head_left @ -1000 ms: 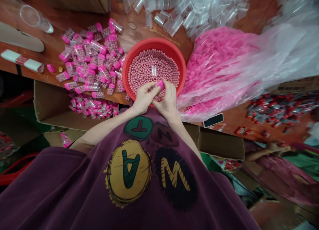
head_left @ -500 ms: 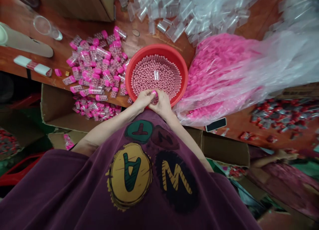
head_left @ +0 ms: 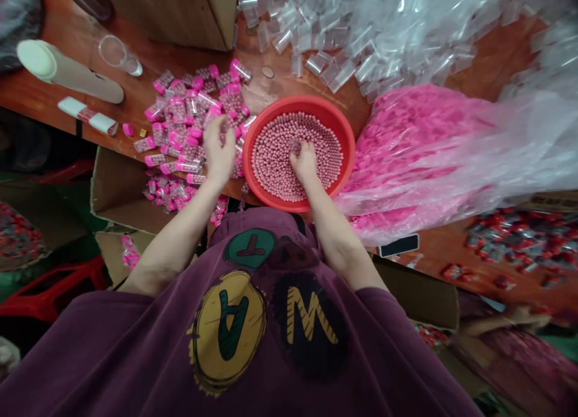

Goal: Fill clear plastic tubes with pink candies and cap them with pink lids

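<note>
A red basin point(head_left: 347, 143) full of small pink balls point(head_left: 275, 158) stands on the wooden table in front of me. My right hand point(head_left: 304, 164) reaches into the balls, its fingers curled on a small clear tube point(head_left: 294, 146). My left hand point(head_left: 219, 155) hovers over the heap of filled pink-capped tubes point(head_left: 189, 112) left of the basin. Its fingers are stretched out and hold nothing.
Empty clear tubes point(head_left: 343, 40) lie heaped behind the basin. A clear bag of pink caps point(head_left: 406, 146) lies at the right. A cardboard box point(head_left: 112, 188) below the table edge holds more filled tubes. A white cylinder point(head_left: 67, 73), a clear cup point(head_left: 117, 52) and a phone point(head_left: 400, 245) lie around. Another person's hand point(head_left: 519, 314) is at lower right.
Both hands were together at the basin's near rim on a pink-capped tube. They have parted: the left swung out over the tube heap, now empty, and the right went into the balls.
</note>
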Available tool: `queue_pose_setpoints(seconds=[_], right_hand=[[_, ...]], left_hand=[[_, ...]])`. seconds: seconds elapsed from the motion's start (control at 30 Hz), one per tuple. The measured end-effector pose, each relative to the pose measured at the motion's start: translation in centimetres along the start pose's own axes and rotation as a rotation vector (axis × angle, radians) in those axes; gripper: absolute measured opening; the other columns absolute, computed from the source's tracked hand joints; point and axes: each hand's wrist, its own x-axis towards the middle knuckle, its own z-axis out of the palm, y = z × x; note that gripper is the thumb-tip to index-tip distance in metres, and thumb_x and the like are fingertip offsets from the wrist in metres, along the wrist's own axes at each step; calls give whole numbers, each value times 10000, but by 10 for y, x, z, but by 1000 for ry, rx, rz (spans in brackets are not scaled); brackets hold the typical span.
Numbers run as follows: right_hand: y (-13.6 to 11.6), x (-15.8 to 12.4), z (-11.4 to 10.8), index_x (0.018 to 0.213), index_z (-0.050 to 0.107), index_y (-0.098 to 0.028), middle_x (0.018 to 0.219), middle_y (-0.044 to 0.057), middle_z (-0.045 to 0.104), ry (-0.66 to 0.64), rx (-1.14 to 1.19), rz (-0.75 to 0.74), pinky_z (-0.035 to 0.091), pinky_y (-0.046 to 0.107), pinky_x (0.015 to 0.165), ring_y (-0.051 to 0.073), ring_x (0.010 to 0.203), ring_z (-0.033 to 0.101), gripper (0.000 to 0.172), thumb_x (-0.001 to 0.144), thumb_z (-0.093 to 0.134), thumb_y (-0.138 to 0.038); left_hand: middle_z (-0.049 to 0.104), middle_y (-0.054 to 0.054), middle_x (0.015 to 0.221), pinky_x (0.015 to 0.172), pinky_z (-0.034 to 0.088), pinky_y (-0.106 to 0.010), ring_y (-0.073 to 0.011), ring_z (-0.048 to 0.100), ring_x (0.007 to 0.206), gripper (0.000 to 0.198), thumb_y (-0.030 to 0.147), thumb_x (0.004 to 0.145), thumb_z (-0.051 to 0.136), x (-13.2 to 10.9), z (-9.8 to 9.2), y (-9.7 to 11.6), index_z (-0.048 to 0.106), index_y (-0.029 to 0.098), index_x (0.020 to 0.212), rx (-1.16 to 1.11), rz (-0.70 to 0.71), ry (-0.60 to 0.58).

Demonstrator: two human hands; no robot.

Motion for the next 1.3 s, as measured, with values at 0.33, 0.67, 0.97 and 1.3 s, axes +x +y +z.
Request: queue_pose_setpoints(seconds=[0.33,0.67,0.97,1.3], right_hand=[[-34,-65,-29,1423,609,-176,1323,166,655,52,253,-337,661,487,976,243,1064,697,441,994,594,-281],[-44,-87,-76,1441,657,-193,1476,180,594,-253,46,-541,564,559,1186,290,1364,610,443,1027,501,-159],[-37,-115,-64,1577,517,-161,1504,215,623,-461,62,-596,564,607,1206,328,1413,611,583,1003,613,-189],[1,-28,-36,1244,676,-54,1361,255,644,-133,-193,-178,511,625,1209,334,1279,605,322,946,554,-63]], left_hand=[[833,-92,1211,1103,581,-353,-194,763,1114,298,100,899,682,-51,94,45,786,168,1170,-159,-153,-96],[567,95,576,544,439,-240,-94,464,434,628,65,824,723,-39,72,29,645,167,1438,-323,-487,-561],[702,63,658,574,427,-206,-98,601,525,831,19,698,749,-51,62,19,527,124,1492,-379,-603,-727],[717,3,822,744,515,-262,-123,633,694,362,119,837,711,-48,53,9,699,158,1197,-162,-325,-191]])
